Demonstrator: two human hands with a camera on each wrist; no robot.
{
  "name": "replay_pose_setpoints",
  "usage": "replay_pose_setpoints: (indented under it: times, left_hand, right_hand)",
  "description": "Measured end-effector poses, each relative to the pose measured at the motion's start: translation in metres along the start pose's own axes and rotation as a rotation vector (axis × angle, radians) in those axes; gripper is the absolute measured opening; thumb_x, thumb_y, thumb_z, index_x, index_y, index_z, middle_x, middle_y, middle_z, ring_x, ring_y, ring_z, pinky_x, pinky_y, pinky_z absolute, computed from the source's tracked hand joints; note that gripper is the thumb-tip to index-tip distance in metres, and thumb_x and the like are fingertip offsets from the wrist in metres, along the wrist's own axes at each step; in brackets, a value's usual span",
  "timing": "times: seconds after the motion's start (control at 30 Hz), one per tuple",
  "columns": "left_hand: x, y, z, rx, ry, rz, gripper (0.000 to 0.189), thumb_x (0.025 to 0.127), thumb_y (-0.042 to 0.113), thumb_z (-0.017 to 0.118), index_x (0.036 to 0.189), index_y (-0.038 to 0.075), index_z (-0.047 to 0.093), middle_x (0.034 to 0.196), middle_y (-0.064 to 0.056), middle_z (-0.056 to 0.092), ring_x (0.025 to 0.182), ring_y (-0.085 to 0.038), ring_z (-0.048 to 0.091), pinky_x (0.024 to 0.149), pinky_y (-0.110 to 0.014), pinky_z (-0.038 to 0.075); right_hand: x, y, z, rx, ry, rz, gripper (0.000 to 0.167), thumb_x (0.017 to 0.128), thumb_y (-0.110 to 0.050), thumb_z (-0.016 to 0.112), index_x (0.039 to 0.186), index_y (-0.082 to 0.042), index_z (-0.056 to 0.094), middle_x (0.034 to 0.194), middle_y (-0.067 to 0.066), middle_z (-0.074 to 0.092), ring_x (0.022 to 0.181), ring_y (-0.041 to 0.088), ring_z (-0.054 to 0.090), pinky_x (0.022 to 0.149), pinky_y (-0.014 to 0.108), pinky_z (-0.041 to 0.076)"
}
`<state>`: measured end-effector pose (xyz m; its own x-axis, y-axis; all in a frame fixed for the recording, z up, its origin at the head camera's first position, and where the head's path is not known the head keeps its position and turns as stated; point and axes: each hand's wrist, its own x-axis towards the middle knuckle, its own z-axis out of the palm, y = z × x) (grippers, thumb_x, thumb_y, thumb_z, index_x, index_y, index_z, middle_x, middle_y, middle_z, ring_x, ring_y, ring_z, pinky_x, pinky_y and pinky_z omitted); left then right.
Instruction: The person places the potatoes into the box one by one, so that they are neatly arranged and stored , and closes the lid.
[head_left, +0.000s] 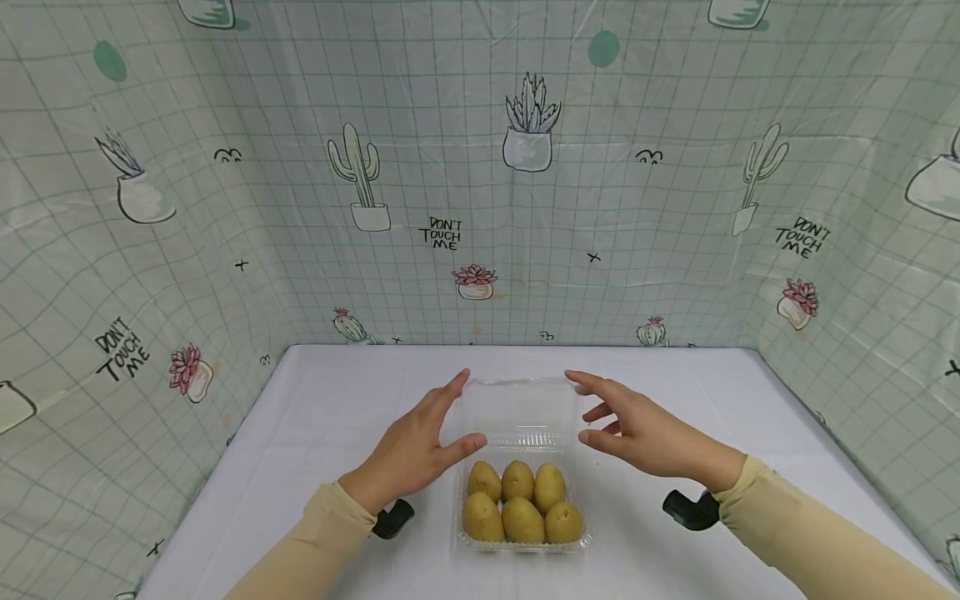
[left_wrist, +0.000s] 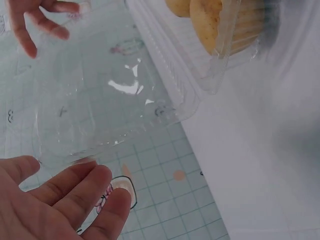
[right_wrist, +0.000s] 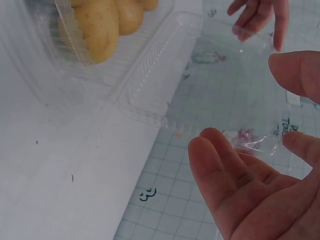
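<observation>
A clear plastic clamshell box [head_left: 525, 547] rests on the table, its lid [head_left: 517, 408] raised at the far side. Several yellow potatoes [head_left: 522, 518] lie in the base in two rows. My left hand [head_left: 412, 446] is at the lid's left side, its fingers extended and the index fingertip by the upper left corner. On the opposite side, my right hand [head_left: 637, 425] has its index fingertip by the upper right corner, with the other fingers loosely bent. Both wrist views show the see-through lid [left_wrist: 115, 100] between the hands; firm contact is hard to tell.
A white cloth covers the table [head_left: 337, 400]. Grid-patterned curtains [head_left: 420, 175] with printed cacti hang behind and at both sides. Black wrist-worn pieces [head_left: 393, 518] show below the sleeves.
</observation>
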<state>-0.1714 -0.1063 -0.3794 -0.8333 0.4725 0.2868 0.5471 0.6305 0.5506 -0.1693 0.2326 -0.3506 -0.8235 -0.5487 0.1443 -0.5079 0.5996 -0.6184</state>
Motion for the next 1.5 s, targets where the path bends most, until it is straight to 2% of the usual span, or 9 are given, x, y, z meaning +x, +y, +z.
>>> replay_pose_setpoints:
  times: [0.23,0.43,0.53,0.67,0.83,0.97,1.23,1.4,1.5]
  left_hand:
    - [-0.002,0.002,0.000,0.010,0.024,0.005,0.083,0.095,0.056,0.060,0.160,0.023,0.022,0.140,-0.009,0.052,0.099,-0.024,0.066,0.088,-0.047,0.052]
    - [-0.008,0.005,0.001,0.011,0.037,0.006,0.080,0.094,0.058,0.060,0.157,0.019,0.030,0.145,-0.009,0.049,0.118,-0.028,0.060,0.098,-0.050,0.048]
    - [-0.013,0.006,0.002,0.002,0.042,0.009,0.078,0.094,0.057,0.060,0.155,0.017,0.034,0.146,-0.008,0.048,0.123,-0.029,0.057,0.100,-0.049,0.047]
    - [-0.019,0.008,0.003,-0.003,0.060,0.012,0.072,0.095,0.054,0.062,0.151,0.016,0.039,0.143,-0.006,0.051,0.125,-0.027,0.055,0.098,-0.049,0.048]
    - [-0.026,0.010,0.006,-0.008,0.089,0.012,0.063,0.094,0.046,0.066,0.146,0.016,0.045,0.138,-0.002,0.055,0.122,-0.022,0.057,0.095,-0.048,0.050]
    - [-0.032,0.012,0.009,-0.012,0.112,0.002,0.059,0.094,0.049,0.065,0.141,0.018,0.049,0.135,0.003,0.056,0.120,-0.019,0.058,0.093,-0.047,0.051]
    - [-0.044,0.011,0.013,-0.046,0.124,0.017,0.047,0.095,0.046,0.065,0.132,0.018,0.056,0.130,0.009,0.058,0.117,-0.014,0.059,0.091,-0.045,0.052]
    - [-0.046,0.008,0.017,-0.065,0.118,-0.005,0.037,0.097,0.044,0.063,0.125,0.019,0.061,0.121,0.009,0.062,0.112,-0.011,0.060,0.087,-0.042,0.054]
    - [-0.047,0.007,0.018,-0.077,0.117,-0.014,0.029,0.099,0.043,0.060,0.119,0.021,0.064,0.116,0.008,0.064,0.108,-0.011,0.061,0.084,-0.040,0.054]
  right_hand:
    - [-0.003,-0.005,0.001,0.004,0.002,-0.011,0.072,0.096,-0.021,0.070,0.156,-0.020,0.030,0.150,0.007,0.041,0.115,0.024,0.061,0.086,0.027,0.054]
    - [-0.011,-0.010,0.002,0.023,-0.004,-0.040,0.068,0.097,-0.021,0.069,0.154,-0.020,0.033,0.149,0.005,0.042,0.115,0.026,0.061,0.087,0.029,0.054]
    - [-0.017,-0.014,0.004,0.027,-0.005,-0.054,0.065,0.098,-0.024,0.067,0.153,-0.021,0.034,0.149,0.004,0.042,0.113,0.023,0.062,0.087,0.029,0.055]
    - [-0.025,-0.017,0.006,0.044,0.001,-0.077,0.061,0.098,-0.022,0.066,0.152,-0.019,0.037,0.149,0.004,0.043,0.111,0.017,0.062,0.085,0.029,0.056]
    - [-0.032,-0.021,0.010,0.074,0.008,-0.109,0.058,0.098,-0.018,0.066,0.149,-0.017,0.040,0.147,0.003,0.045,0.112,0.017,0.062,0.085,0.030,0.056]
    - [-0.035,-0.020,0.013,0.099,0.005,-0.118,0.052,0.099,-0.019,0.065,0.146,-0.016,0.042,0.144,0.005,0.047,0.114,0.018,0.062,0.087,0.031,0.056]
    - [-0.040,-0.017,0.022,0.176,-0.004,-0.119,0.027,0.101,-0.020,0.061,0.128,-0.020,0.054,0.137,0.010,0.053,0.112,0.019,0.064,0.088,0.034,0.055]
    - [-0.041,-0.016,0.027,0.181,0.005,-0.090,0.007,0.103,-0.020,0.057,0.109,-0.025,0.059,0.134,0.007,0.056,0.113,0.017,0.061,0.082,0.032,0.056]
    - [-0.041,-0.013,0.030,0.189,0.012,-0.075,0.009,0.104,-0.020,0.055,0.100,-0.026,0.060,0.131,0.004,0.058,0.118,0.019,0.058,0.078,0.031,0.057]
